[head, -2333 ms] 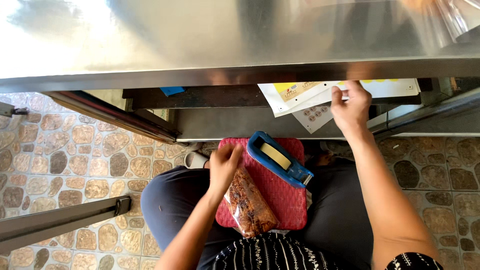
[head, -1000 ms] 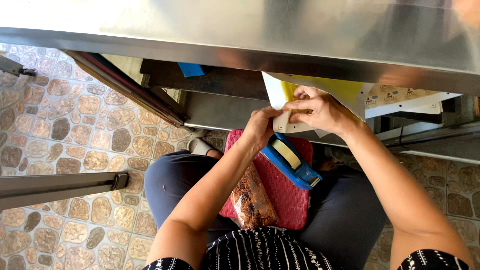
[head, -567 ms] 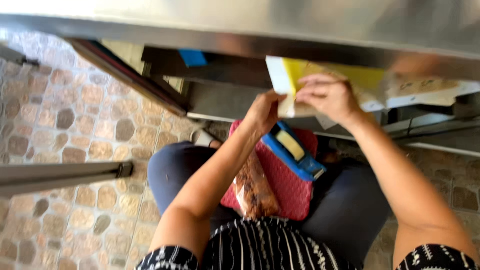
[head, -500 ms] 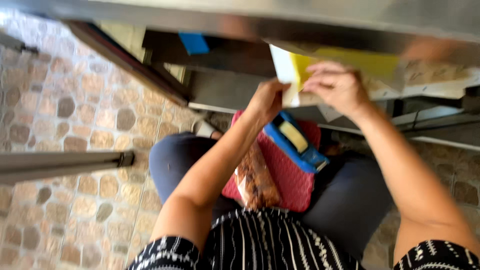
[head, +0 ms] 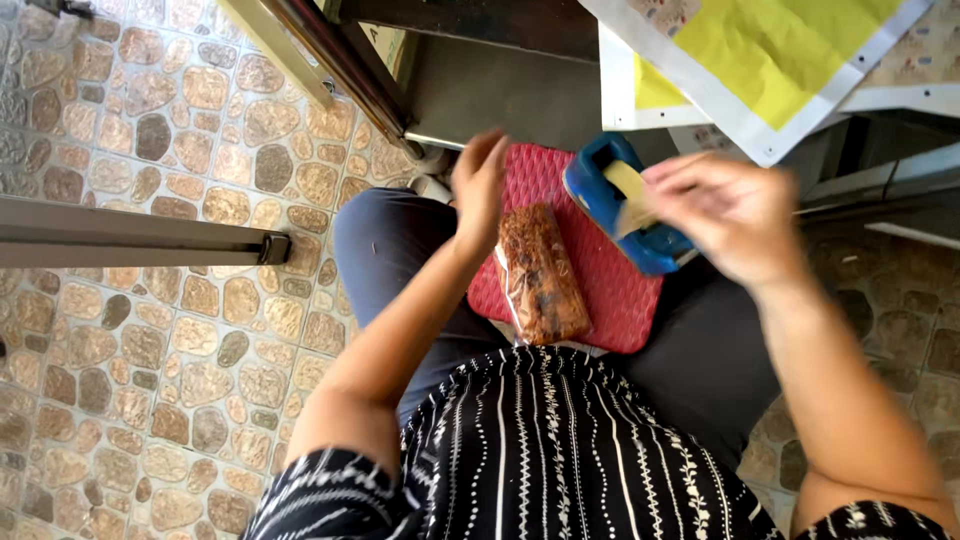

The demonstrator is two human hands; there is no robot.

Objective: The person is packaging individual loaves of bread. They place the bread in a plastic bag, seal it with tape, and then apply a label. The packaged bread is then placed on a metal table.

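Pebbled floor (head: 150, 330) under your lap, your left hand (head: 480, 185) open just above the wrapped brown loaf (head: 540, 275) on a red mat (head: 610, 290), your right hand (head: 730, 215) blurred, fingers pinched over the blue tape dispenser (head: 620, 205), grip unclear, yellow sheet (head: 770, 45) cut off above.

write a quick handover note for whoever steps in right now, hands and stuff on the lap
Left hand: open, hovering over the red quilted pad on the lap, holding nothing.
Right hand: blurred, at the blue tape dispenser; its grip cannot be told.
Brown baked bar in clear wrap lies on the pad beside the dispenser.
Yellow-and-white sheet sits on the shelf above.
No tape shows on the wrapped bar yet.
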